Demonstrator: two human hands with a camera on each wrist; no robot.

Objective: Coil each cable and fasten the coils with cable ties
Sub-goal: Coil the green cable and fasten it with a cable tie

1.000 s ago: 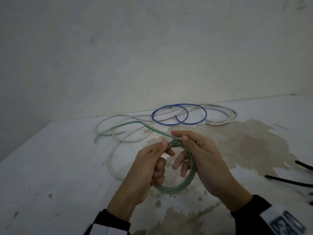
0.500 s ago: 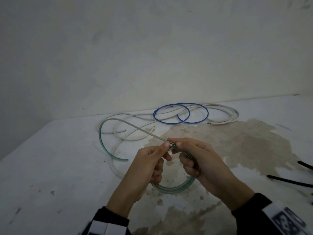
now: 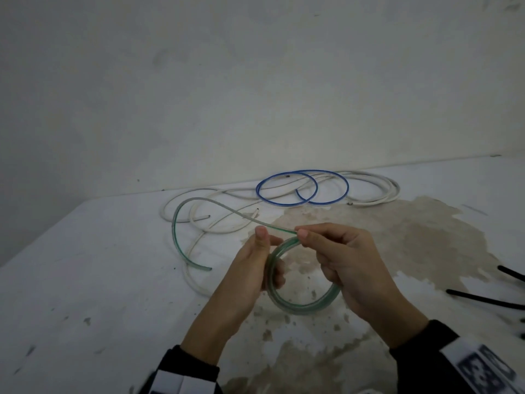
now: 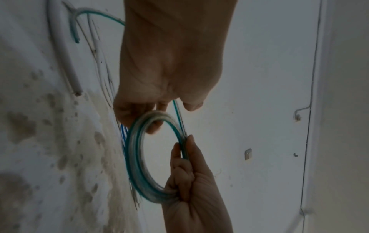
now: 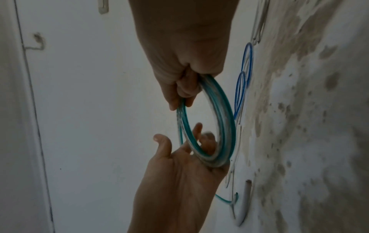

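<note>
While above the table (image 3: 85, 280), both hands' fingers (image 3: 305, 232) curled round the green cable coil (image 3: 306, 307).

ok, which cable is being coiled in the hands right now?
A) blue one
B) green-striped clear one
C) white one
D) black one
B: both the left hand and the right hand hold the green-striped clear cable as a coil, while the blue cable and the white cable lie on the table behind, and the black cable lies off to the right.
</note>
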